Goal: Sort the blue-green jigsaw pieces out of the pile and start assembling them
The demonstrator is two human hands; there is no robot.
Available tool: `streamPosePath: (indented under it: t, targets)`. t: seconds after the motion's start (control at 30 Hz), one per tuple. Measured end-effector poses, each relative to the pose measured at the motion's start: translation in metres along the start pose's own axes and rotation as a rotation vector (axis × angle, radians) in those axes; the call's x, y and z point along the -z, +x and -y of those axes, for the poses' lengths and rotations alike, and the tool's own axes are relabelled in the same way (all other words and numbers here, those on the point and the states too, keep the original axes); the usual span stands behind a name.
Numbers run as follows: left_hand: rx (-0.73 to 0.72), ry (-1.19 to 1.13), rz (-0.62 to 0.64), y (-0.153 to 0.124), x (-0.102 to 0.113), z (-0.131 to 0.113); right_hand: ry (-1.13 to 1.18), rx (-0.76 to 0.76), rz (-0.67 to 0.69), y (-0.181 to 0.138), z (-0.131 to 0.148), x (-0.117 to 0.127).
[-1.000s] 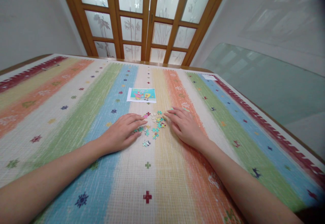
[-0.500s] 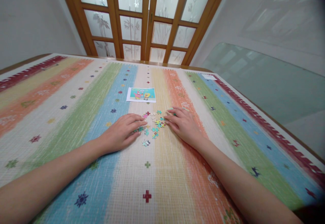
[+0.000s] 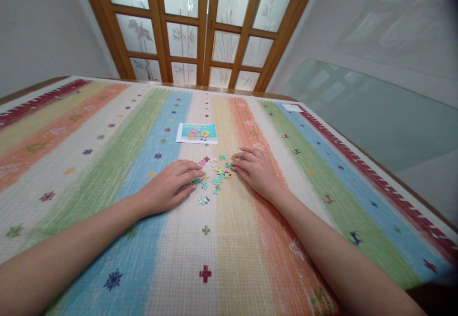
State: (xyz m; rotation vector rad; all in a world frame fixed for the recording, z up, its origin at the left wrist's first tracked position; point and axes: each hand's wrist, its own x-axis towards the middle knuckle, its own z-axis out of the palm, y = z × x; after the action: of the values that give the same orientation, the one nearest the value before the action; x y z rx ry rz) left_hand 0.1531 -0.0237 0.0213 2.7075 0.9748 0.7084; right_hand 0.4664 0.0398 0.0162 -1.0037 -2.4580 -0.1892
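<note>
The picture card (image 3: 196,133) lies flat on the striped cloth (image 3: 186,254) that covers the counter (image 3: 39,86), and the jigsaw pieces (image 3: 221,174) lie in a loose scatter on its near side, mostly just right of its middle. The left hand (image 3: 170,187) rests nearer than the card and to its left, thumb parted from the loosely curled fingers, nothing visibly gripped, with teal pieces at the fingertips. The right hand (image 3: 257,173) reaches in nearer than the card and to its right, fingers bent and close together over the edge of the scatter; whether they pinch a teal piece there I cannot tell.

The likeliest trouble is a nudge: the pieces look small and light and some overlap, so a fingertip sweeping in could shove neighbours aside or flip one. Pieces partly covered by the right fingers could be dragged along unnoticed. The cloth's bright printed motifs could also hide a stray piece, and a forearm pulling on the cloth could shift both scatter and card together.
</note>
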Motion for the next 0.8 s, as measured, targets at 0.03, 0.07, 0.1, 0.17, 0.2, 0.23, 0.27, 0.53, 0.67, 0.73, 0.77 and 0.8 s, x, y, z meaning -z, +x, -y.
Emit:
streamPosePath:
  t: [0.03,0.07,0.1,0.17,0.2,0.23,0.27,0.53,0.67,0.73,0.77,0.8]
  targets:
    - [0.000,-0.001,-0.001,0.000,0.000,0.000,-0.007,-0.012,-0.003,-0.001,-0.001,0.000]
    - [-0.001,-0.004,-0.004,0.000,0.000,0.000,-0.016,-0.024,-0.002,-0.002,-0.001,0.000]
    - [-0.001,-0.007,-0.007,0.000,0.000,0.000,-0.022,-0.032,0.003,-0.003,-0.002,0.001]
    - [-0.001,-0.012,-0.010,0.001,0.000,-0.001,-0.026,-0.039,0.013,-0.004,-0.001,0.003]
    - [-0.001,-0.013,-0.010,0.001,0.000,-0.001,-0.019,-0.037,0.016,-0.004,0.000,0.005]
    - [0.000,-0.012,-0.009,0.001,0.000,-0.001,-0.006,-0.030,0.022,-0.003,0.002,0.007]
    - [0.003,-0.010,-0.009,0.001,0.000,-0.002,0.014,-0.016,0.033,-0.003,0.004,0.010]
    - [0.243,0.001,-0.178,0.002,0.002,0.006,0.054,0.090,0.106,-0.001,0.015,0.019]
    - [0.373,-0.016,-0.225,0.001,0.006,0.014,0.047,0.103,0.054,-0.002,0.013,0.015]
    - [0.400,-0.014,-0.231,0.000,0.008,0.018,0.053,0.108,0.028,-0.002,0.012,0.014]
    - [0.409,-0.009,-0.229,0.000,0.010,0.019,0.055,0.108,0.016,-0.002,0.012,0.014]
    - [0.418,-0.003,-0.228,0.000,0.011,0.020,0.055,0.106,0.006,-0.002,0.012,0.014]
